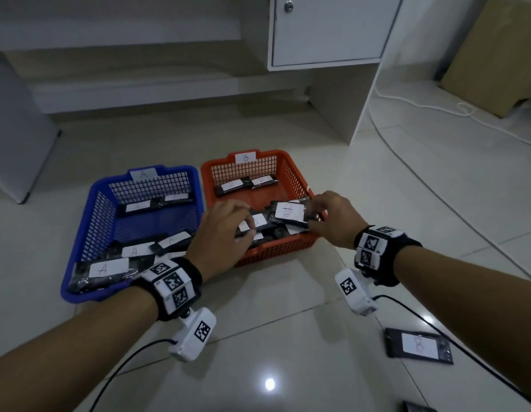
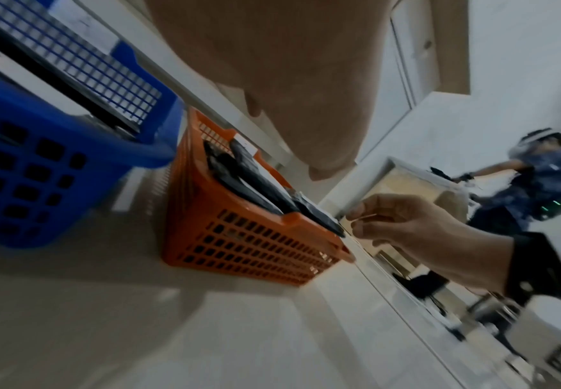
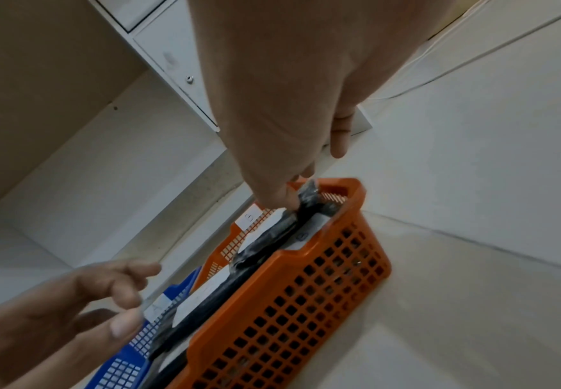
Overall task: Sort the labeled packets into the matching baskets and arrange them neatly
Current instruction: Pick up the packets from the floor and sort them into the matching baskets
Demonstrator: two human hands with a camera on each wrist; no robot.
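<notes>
We're at the orange basket [image 1: 276,251], centre of the head view, both hands over its near half. Right hand [image 1: 332,218] pinches the right end of the top B packet [image 1: 289,214], thumb and fingers clamped on the wrapper edge. Left hand [image 1: 219,230] has fingers curled onto a packet on the left of the same pile [image 1: 246,228]; looks like a grip, though the wrist view is too blurred to confirm. Packets look light, flat, in glossy black film, so probably slippery and a bit floppy; we'd hold them by the short ends or the paper label, not the middle. The orange basket holds two packets lined up at the far wall plus a loose heap in front. The blue basket [image 1: 80,233], left of frame, holds A packets [image 1: 109,267], tidy at the back, jumbled in front. One B packet on the floor [image 1: 418,346], lower right, isn't sorted yet.
</notes>
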